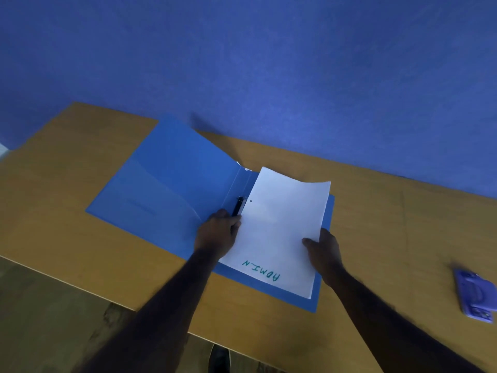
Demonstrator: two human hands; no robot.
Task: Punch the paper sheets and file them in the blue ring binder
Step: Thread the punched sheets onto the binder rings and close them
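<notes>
The blue ring binder (166, 184) lies open on the wooden table, its front cover spread to the left. White paper sheets (279, 227) rest on its right half, with "ADMIN" in green at the near end and one punched hole showing near the left edge. The black ring clip (239, 205) sits along the spine beside that hole. My left hand (217, 232) grips the sheets' left edge at the clip. My right hand (322, 251) holds the sheets' right edge, thumb on top. The far right corner of the paper curls up.
A purple hole punch (474, 296) lies at the table's right, near the front edge. A blue wall (269, 63) stands right behind the table (67, 211). The floor and a dark shoe (219, 359) show below the near edge.
</notes>
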